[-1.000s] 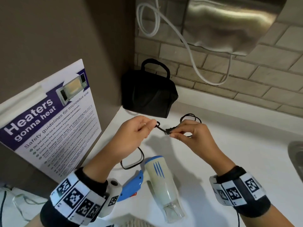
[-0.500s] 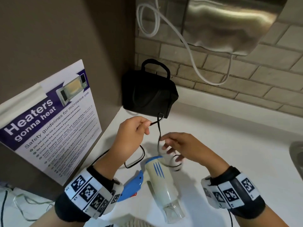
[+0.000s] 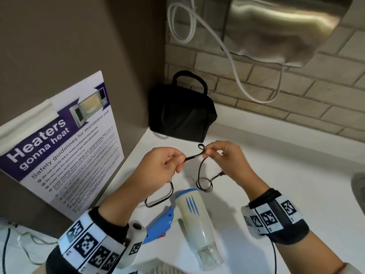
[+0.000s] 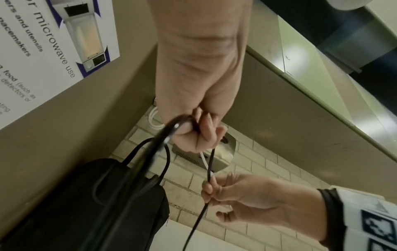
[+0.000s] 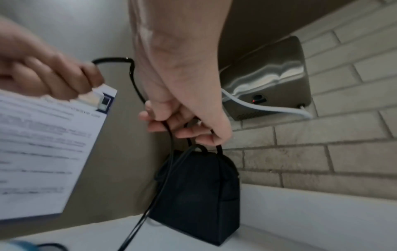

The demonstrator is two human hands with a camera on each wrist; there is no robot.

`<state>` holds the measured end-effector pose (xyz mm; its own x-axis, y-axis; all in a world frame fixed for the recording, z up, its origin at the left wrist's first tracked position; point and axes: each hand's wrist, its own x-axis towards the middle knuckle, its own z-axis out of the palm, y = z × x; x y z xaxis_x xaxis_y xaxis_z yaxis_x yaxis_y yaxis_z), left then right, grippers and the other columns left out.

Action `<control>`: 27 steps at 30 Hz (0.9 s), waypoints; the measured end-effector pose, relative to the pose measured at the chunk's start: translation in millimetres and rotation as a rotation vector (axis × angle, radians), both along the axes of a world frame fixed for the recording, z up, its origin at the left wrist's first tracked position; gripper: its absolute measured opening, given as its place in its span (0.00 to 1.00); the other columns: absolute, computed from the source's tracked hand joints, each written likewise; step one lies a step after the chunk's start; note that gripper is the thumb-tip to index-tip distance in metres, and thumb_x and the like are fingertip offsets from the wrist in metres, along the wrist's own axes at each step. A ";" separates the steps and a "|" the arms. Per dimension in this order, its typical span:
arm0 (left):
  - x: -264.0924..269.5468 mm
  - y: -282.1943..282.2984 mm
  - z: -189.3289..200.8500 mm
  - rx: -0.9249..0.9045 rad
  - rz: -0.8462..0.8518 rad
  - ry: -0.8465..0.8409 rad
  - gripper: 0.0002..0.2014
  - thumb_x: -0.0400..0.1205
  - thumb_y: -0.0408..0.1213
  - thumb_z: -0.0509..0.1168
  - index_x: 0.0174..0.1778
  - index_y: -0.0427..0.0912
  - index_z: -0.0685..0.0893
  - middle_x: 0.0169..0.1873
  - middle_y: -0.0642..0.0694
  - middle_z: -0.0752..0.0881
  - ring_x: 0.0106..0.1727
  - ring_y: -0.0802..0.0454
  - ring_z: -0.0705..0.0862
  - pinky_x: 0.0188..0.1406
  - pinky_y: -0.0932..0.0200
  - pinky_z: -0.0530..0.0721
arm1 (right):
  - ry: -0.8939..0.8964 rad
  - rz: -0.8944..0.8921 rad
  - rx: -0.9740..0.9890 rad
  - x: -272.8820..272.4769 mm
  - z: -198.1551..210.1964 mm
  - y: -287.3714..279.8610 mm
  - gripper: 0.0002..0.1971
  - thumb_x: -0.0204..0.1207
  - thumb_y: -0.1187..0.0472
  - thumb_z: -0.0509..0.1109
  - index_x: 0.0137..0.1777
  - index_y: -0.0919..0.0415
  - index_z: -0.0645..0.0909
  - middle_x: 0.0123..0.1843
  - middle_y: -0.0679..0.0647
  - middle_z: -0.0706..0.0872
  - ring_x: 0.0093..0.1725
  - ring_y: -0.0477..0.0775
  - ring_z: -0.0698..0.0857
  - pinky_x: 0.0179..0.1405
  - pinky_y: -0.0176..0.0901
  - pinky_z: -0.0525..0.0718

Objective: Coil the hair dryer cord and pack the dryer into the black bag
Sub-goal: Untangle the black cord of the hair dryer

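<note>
A white and blue hair dryer lies on the white counter, nozzle toward me. Its thin black cord rises from the counter and runs between both hands. My left hand pinches the cord on the left. A short way to the right, my right hand pinches the cord just below a small loop; more cord hangs under it in a ring above the dryer. The black bag with its carry handle stands upright in the back corner, beyond both hands, also in the wrist views.
A microwave safety poster leans on the brown wall at the left. A steel wall unit with a white cable hangs on the brick wall above the bag. A sink edge shows at the far right.
My right hand has risen from just above the dryer to the level of the left hand, now pinching the cord near it with a small loop above. The left hand has hardly moved.
</note>
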<state>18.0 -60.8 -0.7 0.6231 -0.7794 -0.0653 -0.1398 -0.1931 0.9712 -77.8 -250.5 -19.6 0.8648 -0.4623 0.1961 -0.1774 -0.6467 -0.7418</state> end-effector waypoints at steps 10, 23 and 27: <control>13.4 13.5 -36.4 0.251 0.100 0.094 0.12 0.86 0.36 0.58 0.40 0.42 0.84 0.30 0.49 0.80 0.18 0.61 0.67 0.18 0.68 0.67 | -0.143 -0.123 0.513 -13.7 -1.3 -14.2 0.12 0.73 0.74 0.72 0.37 0.56 0.88 0.33 0.44 0.88 0.37 0.41 0.82 0.40 0.26 0.80; 29.6 36.1 -6.3 0.160 -0.036 0.118 0.11 0.86 0.37 0.59 0.49 0.43 0.88 0.23 0.55 0.79 0.25 0.57 0.69 0.24 0.67 0.71 | 0.338 -0.185 -0.151 -23.3 -15.2 -12.7 0.11 0.80 0.58 0.66 0.60 0.51 0.84 0.56 0.47 0.88 0.36 0.36 0.83 0.40 0.30 0.73; 10.0 23.5 -7.3 0.167 0.045 -0.098 0.10 0.85 0.38 0.60 0.45 0.47 0.86 0.25 0.55 0.86 0.26 0.54 0.74 0.30 0.58 0.74 | 0.061 -0.036 -0.699 -13.4 10.0 42.6 0.24 0.79 0.57 0.64 0.75 0.50 0.71 0.74 0.49 0.77 0.63 0.60 0.75 0.56 0.52 0.72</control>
